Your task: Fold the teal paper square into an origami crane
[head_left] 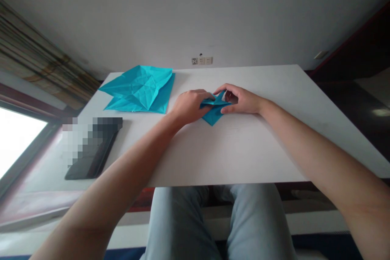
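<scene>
Two hands work at one small folded piece of turquoise paper [211, 115], which sits near the far edge of the white table [231, 150], right of centre. The left hand [190, 107] lies over its left side, fingers [202, 97] pressed together; the right hand [240, 99] curves around its upper right, fingers [230, 89] bent toward the paper. Whether either hand pinches it, I cannot tell. Just left of the hands lies one larger creased turquoise sheet [140, 89], nearly touching the left hand, with a pixelated dark object [103, 146] nearer the table's left edge. The near edge runs well below the hands — beyond the far edge, one wall socket strip [201, 61].
</scene>
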### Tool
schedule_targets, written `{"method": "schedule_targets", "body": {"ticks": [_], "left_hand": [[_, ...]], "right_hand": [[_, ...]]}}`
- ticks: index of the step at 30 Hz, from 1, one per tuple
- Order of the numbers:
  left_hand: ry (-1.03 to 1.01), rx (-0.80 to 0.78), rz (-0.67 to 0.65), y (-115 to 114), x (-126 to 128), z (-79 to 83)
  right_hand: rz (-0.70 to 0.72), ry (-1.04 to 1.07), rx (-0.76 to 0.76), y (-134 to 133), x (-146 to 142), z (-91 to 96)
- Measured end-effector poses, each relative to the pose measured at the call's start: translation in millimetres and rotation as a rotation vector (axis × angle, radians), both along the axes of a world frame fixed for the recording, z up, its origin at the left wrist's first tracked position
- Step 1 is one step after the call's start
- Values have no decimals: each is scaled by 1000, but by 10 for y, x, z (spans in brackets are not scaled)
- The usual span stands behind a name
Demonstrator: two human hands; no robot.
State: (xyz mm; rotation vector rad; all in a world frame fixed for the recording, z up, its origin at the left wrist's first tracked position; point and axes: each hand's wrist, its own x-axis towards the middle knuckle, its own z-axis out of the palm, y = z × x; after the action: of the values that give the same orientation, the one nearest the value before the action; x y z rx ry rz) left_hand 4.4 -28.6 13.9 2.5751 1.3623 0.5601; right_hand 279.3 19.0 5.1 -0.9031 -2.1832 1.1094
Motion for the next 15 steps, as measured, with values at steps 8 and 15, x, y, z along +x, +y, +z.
{"method": "schedule_targets", "body": {"ticks": [8, 15], "left_hand": [[-12, 53, 112, -64, 46, 45], [-64, 34, 124, 6, -37, 56]], "right_hand": [[-44, -44, 70, 40, -62, -69], [-56, -62, 133, 110, -26, -99]]}}
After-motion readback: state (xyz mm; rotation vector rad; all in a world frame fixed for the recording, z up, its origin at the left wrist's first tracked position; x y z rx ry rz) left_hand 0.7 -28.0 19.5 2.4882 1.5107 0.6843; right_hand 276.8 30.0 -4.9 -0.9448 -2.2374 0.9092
